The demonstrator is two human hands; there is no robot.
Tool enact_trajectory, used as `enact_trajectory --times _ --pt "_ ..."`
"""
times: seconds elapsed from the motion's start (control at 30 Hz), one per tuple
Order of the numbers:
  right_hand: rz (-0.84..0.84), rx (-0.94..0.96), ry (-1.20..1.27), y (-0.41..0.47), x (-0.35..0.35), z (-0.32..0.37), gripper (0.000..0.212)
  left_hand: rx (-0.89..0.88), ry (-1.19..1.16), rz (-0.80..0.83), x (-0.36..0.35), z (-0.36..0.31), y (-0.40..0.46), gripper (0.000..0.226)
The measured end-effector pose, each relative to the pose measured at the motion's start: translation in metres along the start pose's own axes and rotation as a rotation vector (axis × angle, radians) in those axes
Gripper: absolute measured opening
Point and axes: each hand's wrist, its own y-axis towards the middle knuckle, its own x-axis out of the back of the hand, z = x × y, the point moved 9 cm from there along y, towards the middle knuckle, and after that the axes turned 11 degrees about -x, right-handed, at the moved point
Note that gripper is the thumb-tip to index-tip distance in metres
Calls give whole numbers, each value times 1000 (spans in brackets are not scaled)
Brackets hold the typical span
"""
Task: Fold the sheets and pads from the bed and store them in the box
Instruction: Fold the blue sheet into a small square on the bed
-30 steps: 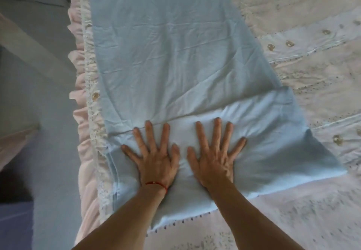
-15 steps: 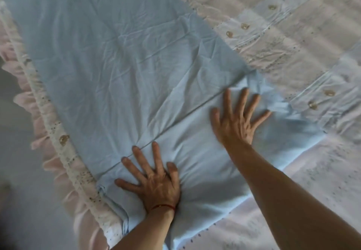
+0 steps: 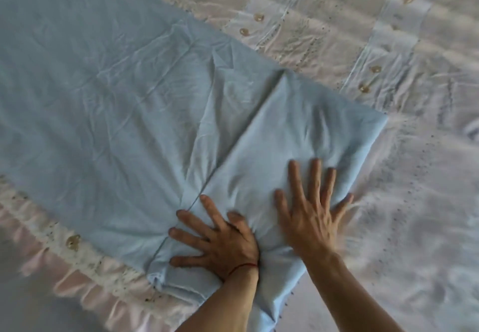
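The pale blue cotton sheet (image 3: 124, 103) lay spread as a long band across the bed, running from the far left down to the near middle. Its near end was doubled over into a thicker folded panel (image 3: 298, 134), and the edge of that fold ran as a straight line from the far right of the sheet down to the near left corner.

The left hand (image 3: 223, 243) lay flat on the near left part of the folded panel, fingers spread wide and straight, pressing the cloth down; its fingertips reached the fold line. A thin red string bracelet (image 3: 242, 267) circled that wrist. The right hand (image 3: 308, 215) rested just beside it on the same panel, palm down with fingers spread and straight, the little finger close to the panel's right edge. Neither hand gripped or pinched the fabric.

Half a second before, the right hand had been stretched far out toward the panel's far right corner, well apart from the left; it now sat drawn back, near the left hand. The left hand stayed on much the same spot of the cloth. The view had also swung, so the sheet lay more slantwise in the picture.

Under the sheet lay a cream and pale pink quilted bedspread (image 3: 388, 46) with small gold embroidered motifs, ending in a pink ruffled trim (image 3: 85, 292) along the near left edge.
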Motion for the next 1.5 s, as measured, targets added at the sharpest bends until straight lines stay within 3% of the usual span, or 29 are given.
enact_trajectory --times 0.1,0.17,0.27,0.4,0.47,0.63,0.83,1.03,1.1,1.17,1.23,1.37,1.43,1.5 --pt "-1 -39 -26 7 -17 -5 72 5 -21 152 6 -1 -4 73" --pt "-1 -54 -47 9 -24 -5 72 -131 51 225 26 2 -7 86" --pt "11 -73 -68 9 -27 -6 72 -417 127 436 61 14 -6 98" --pt "-12 -72 -71 14 -30 -6 71 -1051 300 224 84 -46 33 83" --pt "-25 -65 -71 14 -31 -7 72 -1238 403 268 52 -70 56 72" --pt "-28 -71 -65 15 -29 -7 73 -1228 552 369 4 -66 88 67" --pt "-26 -84 -51 12 -26 -7 73 -1148 588 612 -3 -67 89 69" --pt "-4 -90 14 7 -5 -2 72 -1139 633 641 -2 -71 89 63" --pt "-59 -213 167 -5 10 -8 78 -1148 629 660 -2 -76 88 62" --pt "-205 -444 355 -35 25 -22 83 -1137 637 688 0 -75 90 62" --pt "-241 -696 544 -73 23 -37 83 -1132 653 711 0 -74 89 64" --pt "89 -885 625 -105 14 -51 57 -1164 632 808 4 -76 91 69" --pt "167 -816 726 -108 25 -42 46 -1216 621 842 9 -75 94 77" --pt "141 -711 794 -108 49 -26 42 -1258 586 855 17 -78 97 82"
